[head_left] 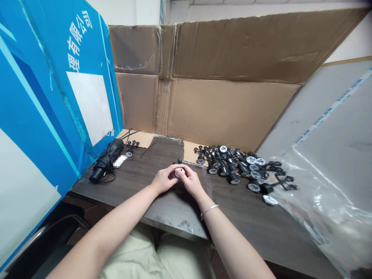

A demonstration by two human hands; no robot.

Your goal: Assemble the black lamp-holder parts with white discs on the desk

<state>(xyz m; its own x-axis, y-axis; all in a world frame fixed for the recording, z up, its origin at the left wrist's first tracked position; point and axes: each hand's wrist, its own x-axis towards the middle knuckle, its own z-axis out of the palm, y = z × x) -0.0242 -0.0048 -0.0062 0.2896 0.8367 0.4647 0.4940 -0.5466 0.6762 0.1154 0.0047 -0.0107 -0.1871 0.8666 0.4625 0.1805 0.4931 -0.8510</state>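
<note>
Both hands meet above the middle of the dark table (130, 195). Between them is a small black piece with a white round end (180, 171), the white face turned up towards me. My left hand (164, 180) wraps its left side. My right hand (190, 181) closes on it from the right, thumb on the white end. A dark knob of the piece shows just past the fingers; most of its body is hidden by them. To the right lies a heap of similar black pieces (234, 166) with branching tips and white or grey round ends.
A folded black umbrella (108, 159) lies at the left, near a single similar piece (129, 154). A loose white disc (270, 200) sits at the right beside clear plastic sheeting (325, 205). Cardboard (226, 112) walls the back; a blue panel (95, 50) stands left.
</note>
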